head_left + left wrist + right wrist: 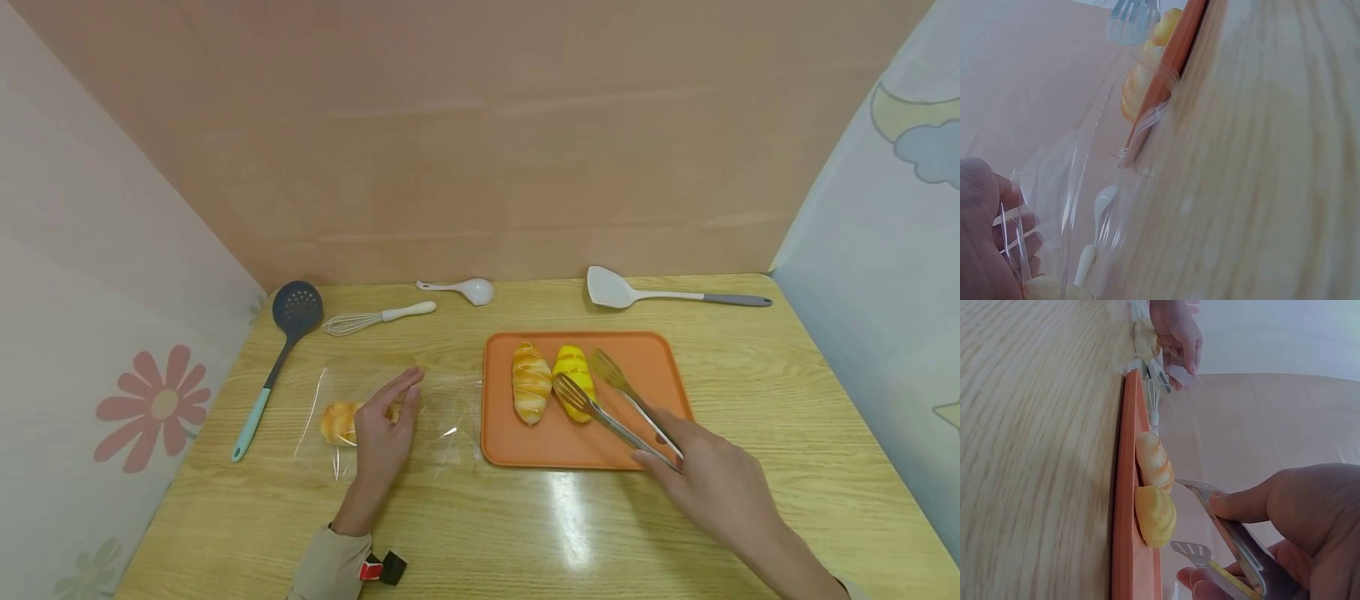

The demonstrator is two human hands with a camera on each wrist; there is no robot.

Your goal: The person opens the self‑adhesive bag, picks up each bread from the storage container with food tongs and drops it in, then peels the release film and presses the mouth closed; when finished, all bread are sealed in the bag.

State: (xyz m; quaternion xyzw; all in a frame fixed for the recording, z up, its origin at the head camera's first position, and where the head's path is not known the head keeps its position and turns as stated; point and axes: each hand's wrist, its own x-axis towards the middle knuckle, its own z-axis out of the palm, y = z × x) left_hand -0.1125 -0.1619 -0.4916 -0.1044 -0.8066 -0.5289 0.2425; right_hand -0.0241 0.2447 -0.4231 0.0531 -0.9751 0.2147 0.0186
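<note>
My right hand grips metal tongs, whose arms are spread apart. Their slotted tips stand over and beside a yellow bread roll on an orange tray. To its left on that tray lies a browned roll with pale icing lines. My left hand holds the film of a clear plastic bag left of the tray, as the left wrist view also shows. Inside the bag is a golden bread piece, partly hidden behind the left hand.
Along the back of the wooden table lie a whisk, a small white ladle and a white spatula with a grey handle. A dark slotted skimmer with a mint handle lies at the left. Walls border three sides.
</note>
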